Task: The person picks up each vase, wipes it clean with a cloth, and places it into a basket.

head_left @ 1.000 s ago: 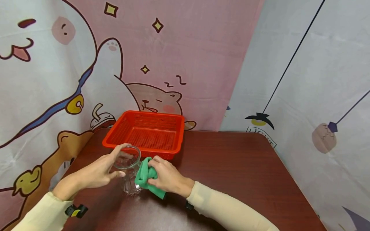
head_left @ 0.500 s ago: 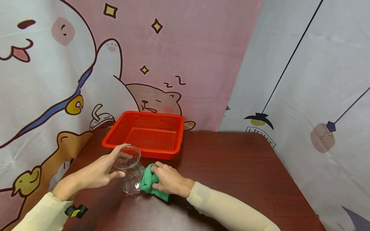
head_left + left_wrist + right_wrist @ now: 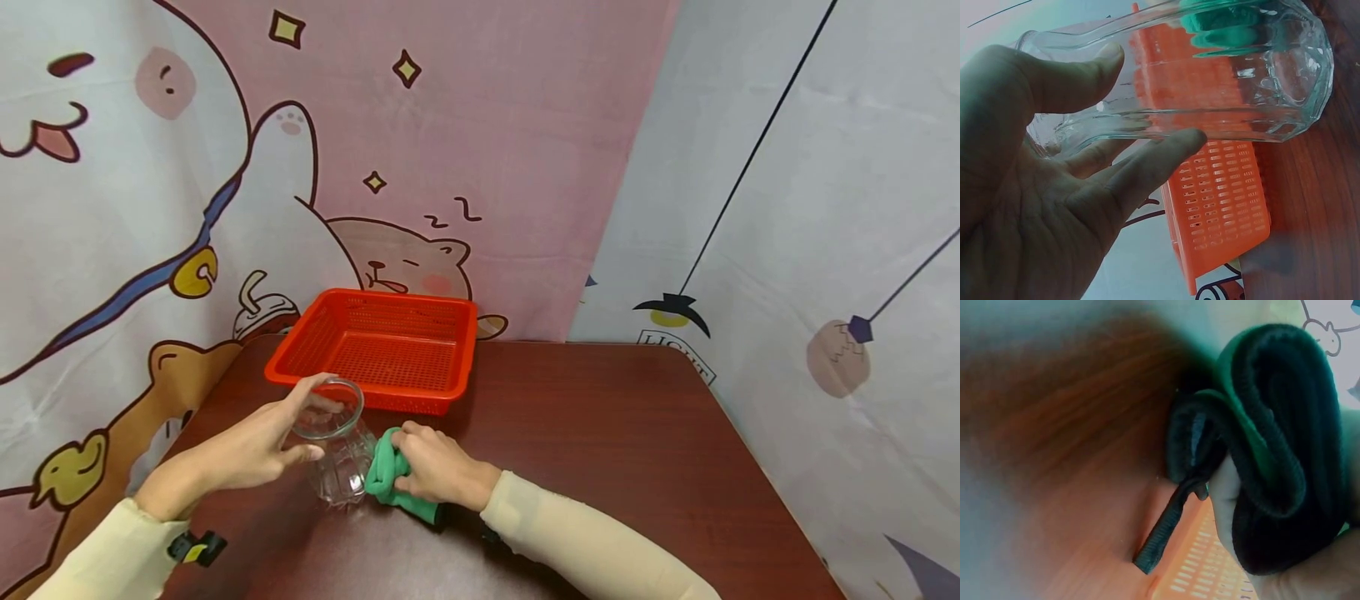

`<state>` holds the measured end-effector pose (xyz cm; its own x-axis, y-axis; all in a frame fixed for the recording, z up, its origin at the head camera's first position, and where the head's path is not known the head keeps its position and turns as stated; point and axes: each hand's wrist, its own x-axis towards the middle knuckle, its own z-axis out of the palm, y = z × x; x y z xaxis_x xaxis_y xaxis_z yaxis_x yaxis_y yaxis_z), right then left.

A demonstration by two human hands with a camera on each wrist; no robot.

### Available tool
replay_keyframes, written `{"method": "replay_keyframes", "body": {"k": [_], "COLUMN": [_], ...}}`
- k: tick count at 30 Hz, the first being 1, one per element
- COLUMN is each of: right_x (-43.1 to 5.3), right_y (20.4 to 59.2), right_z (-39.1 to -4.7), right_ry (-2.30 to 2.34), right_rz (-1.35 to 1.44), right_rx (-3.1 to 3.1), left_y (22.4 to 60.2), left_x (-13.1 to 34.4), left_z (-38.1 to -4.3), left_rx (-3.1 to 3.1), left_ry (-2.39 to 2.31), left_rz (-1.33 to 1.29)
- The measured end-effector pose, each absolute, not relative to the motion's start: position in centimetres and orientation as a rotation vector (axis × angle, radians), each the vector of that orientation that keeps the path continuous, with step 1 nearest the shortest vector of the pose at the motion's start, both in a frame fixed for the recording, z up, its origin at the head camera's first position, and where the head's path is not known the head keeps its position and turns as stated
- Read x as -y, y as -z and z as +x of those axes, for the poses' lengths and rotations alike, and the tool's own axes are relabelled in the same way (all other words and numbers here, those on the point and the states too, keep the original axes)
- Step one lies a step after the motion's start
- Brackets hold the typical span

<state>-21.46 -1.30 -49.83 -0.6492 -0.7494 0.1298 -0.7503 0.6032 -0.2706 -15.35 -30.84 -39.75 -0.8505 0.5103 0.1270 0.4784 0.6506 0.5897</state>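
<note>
A clear glass jar [image 3: 339, 467] stands close to upright at the near left of the tabletop [image 3: 600, 450], its round mouth facing up; whether its base touches the wood is hard to tell. The left hand [image 3: 258, 442] has its grip spread around the jar's neck, thumb on one side and fingers on the other, holding it. Through the jar's transparent walls, the left wrist view shows the red of a basket and the green of a cloth. The right hand [image 3: 435, 462] has its grip closed on that folded green cloth [image 3: 386, 475], bunched right beside the jar's lower side; contact between them is unclear. Behind the jar sits the red plastic basket [image 3: 405, 393], upright, with slotted sides and its perforated floor visible through the open top. A cartoon-printed backdrop [image 3: 517, 142] hangs behind.
</note>
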Motion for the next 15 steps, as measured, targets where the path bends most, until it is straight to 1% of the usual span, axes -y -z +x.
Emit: {"method": "replay_keyframes", "body": {"k": [7,15], "right_x": [1.45,1.42], "right_y": [50.03,50.01], "right_z": [-21.32,-21.47], "right_ry": [-0.525,-0.681], "right_rz": [1.295,1.283], "right_rx": [2.818,2.793], "left_y": [39.87,39.97], "left_x": [30.98,31.01], "left_z": [-15.29,-15.41], "left_rx": [-2.806,-2.812], "left_ry": [-0.981,-0.981], "left_rz": [0.856,0.878]}}
